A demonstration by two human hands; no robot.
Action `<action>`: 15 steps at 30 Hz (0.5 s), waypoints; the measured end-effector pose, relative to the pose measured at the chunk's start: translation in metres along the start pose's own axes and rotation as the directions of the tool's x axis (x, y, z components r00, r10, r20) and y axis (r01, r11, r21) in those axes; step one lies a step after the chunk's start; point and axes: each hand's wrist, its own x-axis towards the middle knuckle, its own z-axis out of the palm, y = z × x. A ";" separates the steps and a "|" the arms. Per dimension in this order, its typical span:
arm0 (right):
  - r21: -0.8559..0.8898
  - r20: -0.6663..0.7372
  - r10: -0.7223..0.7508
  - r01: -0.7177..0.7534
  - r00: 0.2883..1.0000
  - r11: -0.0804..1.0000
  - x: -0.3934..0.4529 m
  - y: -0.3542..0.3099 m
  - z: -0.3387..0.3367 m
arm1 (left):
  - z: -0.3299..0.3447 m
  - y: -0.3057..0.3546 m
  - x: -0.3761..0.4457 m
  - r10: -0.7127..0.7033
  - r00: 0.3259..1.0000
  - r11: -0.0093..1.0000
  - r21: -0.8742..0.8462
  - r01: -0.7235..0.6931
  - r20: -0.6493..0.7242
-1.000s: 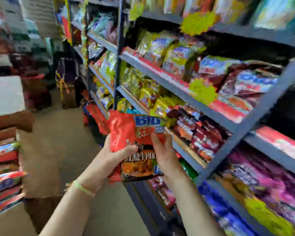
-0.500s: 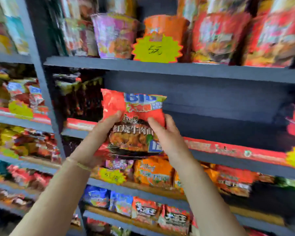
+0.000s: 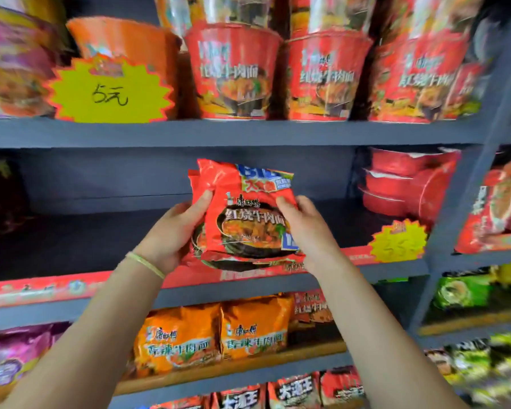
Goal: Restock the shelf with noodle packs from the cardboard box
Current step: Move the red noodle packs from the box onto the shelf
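Where both hands (image 3: 171, 231) grip, glossy noodle packs (image 3: 245, 214) crinkle.

Grey metal shelving (image 3: 233, 132), yellow price tags (image 3: 109, 93)

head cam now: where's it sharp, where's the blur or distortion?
Head view: sharpest at centre, print on the red noodle packs readable, left hand and right hand crisp; left and right edges smear, purple cups blurred; glare on cup lids up top; wide-angle bends the shelf upright.

Red noodle pack (image 3: 242, 208), grey shelf (image 3: 219, 132), yellow starburst price tag (image 3: 109, 93)
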 end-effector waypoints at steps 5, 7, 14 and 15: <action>-0.161 -0.179 -0.061 0.032 0.982 0.986 0.035 0.006 -0.027 | 0.008 -0.008 0.034 -0.025 0.994 0.999 0.027 0.022 0.106; -0.192 -0.220 -0.037 -0.006 0.975 0.981 0.049 0.006 -0.040 | 0.016 -0.011 0.043 -0.033 0.993 0.999 0.036 0.029 0.115; -0.042 0.071 0.340 -0.338 0.938 0.940 0.095 -0.002 -0.081 | 0.054 -0.014 0.086 -0.100 0.995 0.986 0.133 0.096 0.020; -0.015 0.070 0.345 -0.345 0.936 0.939 0.111 0.004 -0.089 | 0.061 -0.014 0.093 -0.107 0.994 0.984 0.141 0.108 -0.018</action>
